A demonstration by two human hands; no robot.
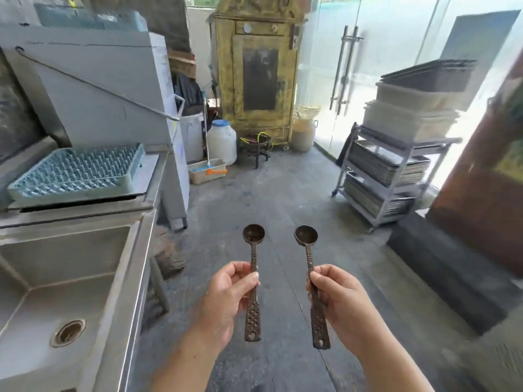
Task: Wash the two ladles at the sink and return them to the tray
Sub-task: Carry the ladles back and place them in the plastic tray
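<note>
Head cam, L hand (226,299) fingers (250,278) pinch L ladle (254,235), R hand (341,302) fingers (318,278) pinch R ladle (306,236), mid-handles hidden, sink (56,250) cropped

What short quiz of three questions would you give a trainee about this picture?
1. True or false: the left hand grips the left ladle and the right hand grips the right ladle.
2. The sink lies to which side of the person? A) left B) right C) behind
3. What colour is the dish rack beyond the sink?
Key: 1 true; 2 A; 3 blue.
</note>
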